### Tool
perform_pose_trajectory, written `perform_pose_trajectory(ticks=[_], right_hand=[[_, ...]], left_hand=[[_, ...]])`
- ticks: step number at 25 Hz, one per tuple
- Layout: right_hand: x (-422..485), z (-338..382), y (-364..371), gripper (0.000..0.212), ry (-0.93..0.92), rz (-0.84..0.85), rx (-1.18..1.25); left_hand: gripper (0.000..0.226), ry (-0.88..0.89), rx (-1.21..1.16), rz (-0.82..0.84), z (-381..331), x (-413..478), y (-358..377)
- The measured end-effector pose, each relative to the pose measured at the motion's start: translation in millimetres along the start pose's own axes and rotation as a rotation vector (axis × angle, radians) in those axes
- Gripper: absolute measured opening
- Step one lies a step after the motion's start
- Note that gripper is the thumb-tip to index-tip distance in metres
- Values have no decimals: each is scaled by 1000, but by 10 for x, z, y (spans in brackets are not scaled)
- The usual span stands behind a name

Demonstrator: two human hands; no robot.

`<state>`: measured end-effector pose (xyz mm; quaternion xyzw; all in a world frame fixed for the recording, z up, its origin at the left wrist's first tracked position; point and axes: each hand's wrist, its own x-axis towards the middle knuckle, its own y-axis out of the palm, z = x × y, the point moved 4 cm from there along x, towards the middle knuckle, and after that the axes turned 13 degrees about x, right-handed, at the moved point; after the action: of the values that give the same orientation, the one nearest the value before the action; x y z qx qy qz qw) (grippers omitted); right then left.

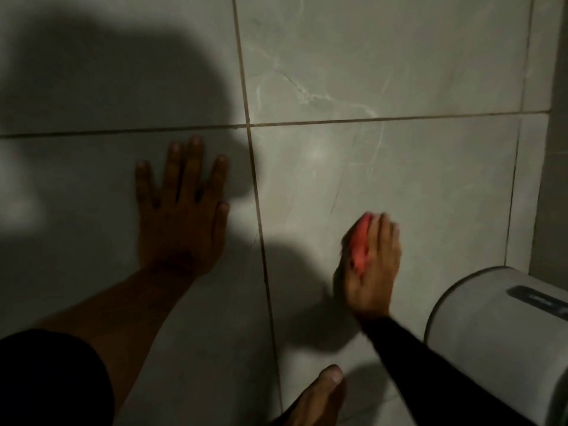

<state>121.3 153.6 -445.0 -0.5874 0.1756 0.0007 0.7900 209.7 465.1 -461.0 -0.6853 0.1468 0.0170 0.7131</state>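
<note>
Under the curled fingers of the right hand [370,265], a blurred red pad [360,247] was gripped against the grey marbled floor tile [430,179]. Across the dark grout line [259,216], the left hand [181,222] rested flat, fingers spread, holding nothing. A white bin [491,333] stood just beside the right sleeve [430,364], near the wall [556,149].

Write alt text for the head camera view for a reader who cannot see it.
The right hand holds a red scrubber, blurred, against grey marbled tiles, while the left hand lies flat, fingers spread, on the neighbouring tile in shadow. A bare foot shows at the bottom edge and a white rounded container at the lower right.
</note>
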Motion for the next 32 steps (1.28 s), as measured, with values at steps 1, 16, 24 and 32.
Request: perform_pose_trajectory(ticks=[1,16,24,32], right_hand=[[469,-81,-105,72,66,-81,68],[-1158,255,-73,68,201,193,337],[-1971,186,-2165,23,1117,-224,1842],[-2762,-1195,-3715,40,1228,-669,2045]], left_hand=[[71,-1,4,5,-13,-2,6],[77,103,119,364,-48,-73,-449],[80,253,-637,943,-2297,-961,-2386],[60,646,-634,1048,-4490,-1444,-3925]])
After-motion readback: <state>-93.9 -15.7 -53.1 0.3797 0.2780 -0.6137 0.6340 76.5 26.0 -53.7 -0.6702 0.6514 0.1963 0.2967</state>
